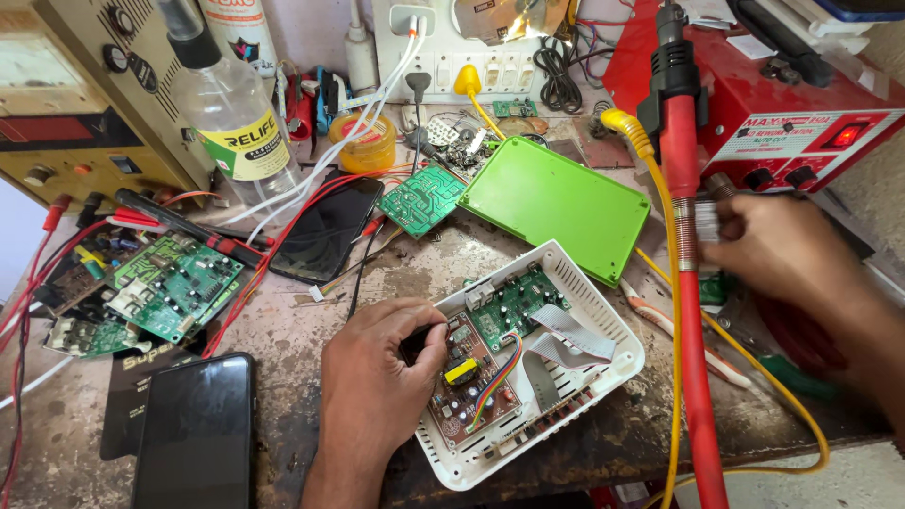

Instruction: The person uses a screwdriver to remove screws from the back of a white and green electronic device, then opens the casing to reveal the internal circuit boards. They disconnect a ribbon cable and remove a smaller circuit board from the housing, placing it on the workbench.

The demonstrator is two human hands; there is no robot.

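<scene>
The left hand rested on the open white case at mid-bench, fingers curled, pinching at its brown board. The right hand, blurred, reached by the red station; its grip I couldn't tell.

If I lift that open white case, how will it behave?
The white case is probably light, thin plastic that may flex. Its boards and ribbon cable look loose and could shift. The left hand rests on its edge.

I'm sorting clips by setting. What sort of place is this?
Most likely an electronics repair bench: an opened white plastic casing with bare circuit boards inside, loose green circuit boards, and a red soldering-type station beside a worn, stained worktop.
</scene>
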